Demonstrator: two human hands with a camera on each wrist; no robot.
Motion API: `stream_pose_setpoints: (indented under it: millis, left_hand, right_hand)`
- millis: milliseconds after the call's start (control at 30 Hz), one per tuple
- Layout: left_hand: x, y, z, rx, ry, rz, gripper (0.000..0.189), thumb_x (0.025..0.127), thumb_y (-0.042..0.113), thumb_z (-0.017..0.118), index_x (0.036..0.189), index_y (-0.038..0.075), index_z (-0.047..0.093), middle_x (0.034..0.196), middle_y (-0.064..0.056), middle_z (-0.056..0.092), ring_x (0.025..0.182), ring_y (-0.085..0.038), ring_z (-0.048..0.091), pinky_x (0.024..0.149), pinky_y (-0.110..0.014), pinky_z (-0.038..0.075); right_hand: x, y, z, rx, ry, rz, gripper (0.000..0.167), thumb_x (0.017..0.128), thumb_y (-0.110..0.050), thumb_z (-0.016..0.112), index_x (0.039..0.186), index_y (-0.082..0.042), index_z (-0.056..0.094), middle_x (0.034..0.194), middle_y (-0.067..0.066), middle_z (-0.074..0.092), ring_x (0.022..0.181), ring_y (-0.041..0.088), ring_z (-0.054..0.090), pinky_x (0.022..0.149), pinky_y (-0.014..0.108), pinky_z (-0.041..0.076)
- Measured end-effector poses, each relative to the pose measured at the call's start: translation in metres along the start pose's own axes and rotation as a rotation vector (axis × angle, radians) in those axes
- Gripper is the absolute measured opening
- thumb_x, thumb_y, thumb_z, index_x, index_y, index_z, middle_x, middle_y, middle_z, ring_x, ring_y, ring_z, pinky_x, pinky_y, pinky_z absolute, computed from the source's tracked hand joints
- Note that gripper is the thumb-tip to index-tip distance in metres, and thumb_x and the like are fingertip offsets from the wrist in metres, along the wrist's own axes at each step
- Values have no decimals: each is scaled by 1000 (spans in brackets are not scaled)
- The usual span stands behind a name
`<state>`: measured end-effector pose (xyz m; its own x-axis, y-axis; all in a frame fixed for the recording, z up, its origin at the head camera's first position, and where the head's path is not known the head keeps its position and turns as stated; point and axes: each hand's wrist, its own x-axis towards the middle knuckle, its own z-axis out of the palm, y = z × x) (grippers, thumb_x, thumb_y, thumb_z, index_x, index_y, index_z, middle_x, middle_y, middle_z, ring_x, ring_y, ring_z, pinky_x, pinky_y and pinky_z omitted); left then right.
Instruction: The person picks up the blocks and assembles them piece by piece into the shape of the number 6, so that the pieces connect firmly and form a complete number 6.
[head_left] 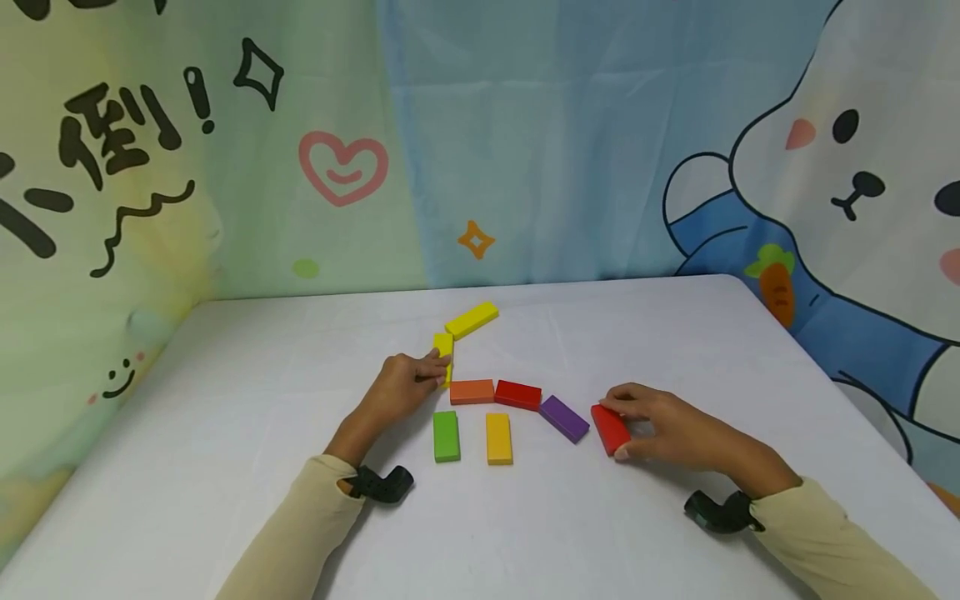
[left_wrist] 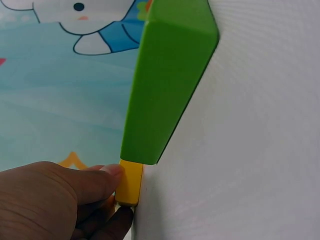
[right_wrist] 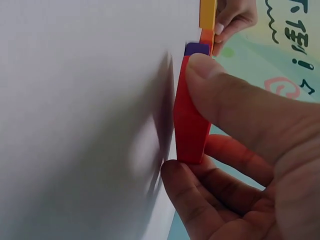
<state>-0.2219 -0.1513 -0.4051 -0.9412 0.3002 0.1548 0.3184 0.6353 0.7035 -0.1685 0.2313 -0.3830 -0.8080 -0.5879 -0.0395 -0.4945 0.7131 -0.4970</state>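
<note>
In the head view my left hand (head_left: 405,385) pinches a yellow block (head_left: 444,343) that points away from me; the left wrist view shows the thumb and fingertips at its ends. My right hand (head_left: 667,425) grips a red block (head_left: 609,430) by its two ends, thumb on the near one. A dark shadow lies beside that block in the right wrist view; whether it touches the table cannot be made out. Left of it, a purple block (head_left: 564,419), a second red block (head_left: 518,395) and an orange block (head_left: 472,392) form a bent row reaching the yellow block.
Another yellow block (head_left: 472,320) lies slanted at the far end of the row. Nearer to me are a green block (head_left: 446,436) and a yellow-orange block (head_left: 499,439), side by side. A white-covered table (head_left: 247,433) carries everything, and a printed curtain (head_left: 540,167) hangs behind it.
</note>
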Motion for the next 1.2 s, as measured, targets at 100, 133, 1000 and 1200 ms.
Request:
stream_pose_setpoints:
  millis: [100,133,1000,1200]
  left_hand:
    - [0,0,0,-2,-4,2,24,88,-3,69,112,-1,70,121,-4,65,129,-18,47,105,-33,39]
    - [0,0,0,-3,-4,2,24,88,-3,69,112,-1,70,121,-4,65,129,-18,47,104,-33,39]
    - [0,0,-1,-3,11,50,25,87,-4,69,113,-3,69,119,-7,66,127,-21,50,104,-36,40]
    - [0,1,-1,4,8,42,26,88,-4,69,114,-3,69,120,-7,66,128,-20,49,105,-36,39]
  right_hand:
    - [-2,-4,2,0,-2,-9,68,79,-31,82,133,2,58,130,12,52,117,32,50,92,45,50]
    - [-3,-6,3,0,-3,-14,67,79,-31,81,133,1,58,129,11,52,117,32,50,92,46,50]
    - [-18,-31,11,58,-94,68,72,76,-41,82,136,-7,58,133,9,51,123,34,48,91,45,51]
    - [-17,-33,13,37,-90,40,70,77,-39,82,135,-7,59,133,8,52,122,33,48,92,46,50]
